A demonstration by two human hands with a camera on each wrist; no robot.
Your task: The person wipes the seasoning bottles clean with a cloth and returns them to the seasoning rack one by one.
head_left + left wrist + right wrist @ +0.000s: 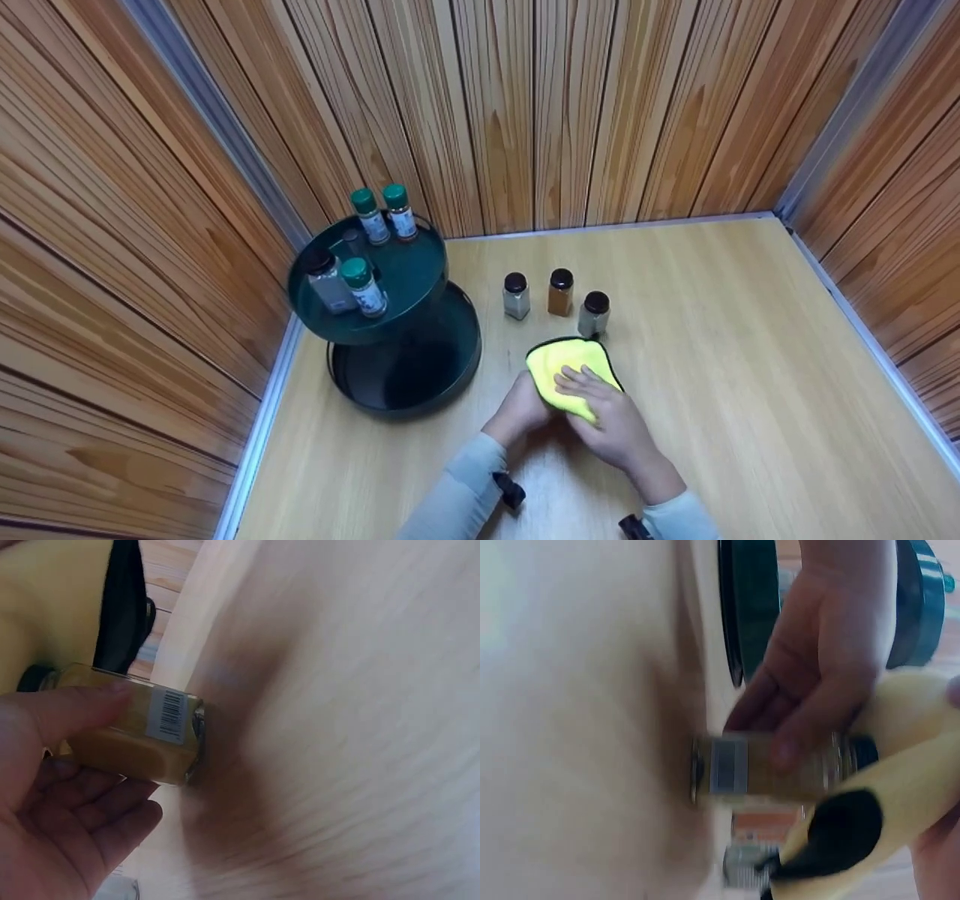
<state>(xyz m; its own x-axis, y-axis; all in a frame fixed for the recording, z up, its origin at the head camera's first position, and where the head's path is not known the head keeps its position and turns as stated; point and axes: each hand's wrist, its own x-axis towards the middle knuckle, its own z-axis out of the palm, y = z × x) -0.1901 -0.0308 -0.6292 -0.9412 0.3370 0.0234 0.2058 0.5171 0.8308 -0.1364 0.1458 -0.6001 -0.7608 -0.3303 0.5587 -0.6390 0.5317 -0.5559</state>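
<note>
Right hand [613, 424]: fingers nearly straight upon yellow cloth [551, 364]. Left hand [523, 405]: thumb and fingers pinching one brown-filled glass jar [124, 724], its dark cap [31, 678] against the cloth; hard rubbing could twist it loose. Beyond: three dark-capped jars [560, 296], the nearest liable to topple if cloth swings. Leftward: two-tier tray [412, 274], bottles [367, 294] aboard.

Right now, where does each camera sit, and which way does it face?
Head: worn on the head, facing forward and down at the tiered tray and yellow cloth; left hand, right hand and sleeves show.
Left wrist: on that wrist, facing the jar the left hand grips; that hand shows.
Right wrist: on that wrist, facing the same jar; the left hand shows, the right only at the edge.
Both wrist views share jar and cloth.
</note>
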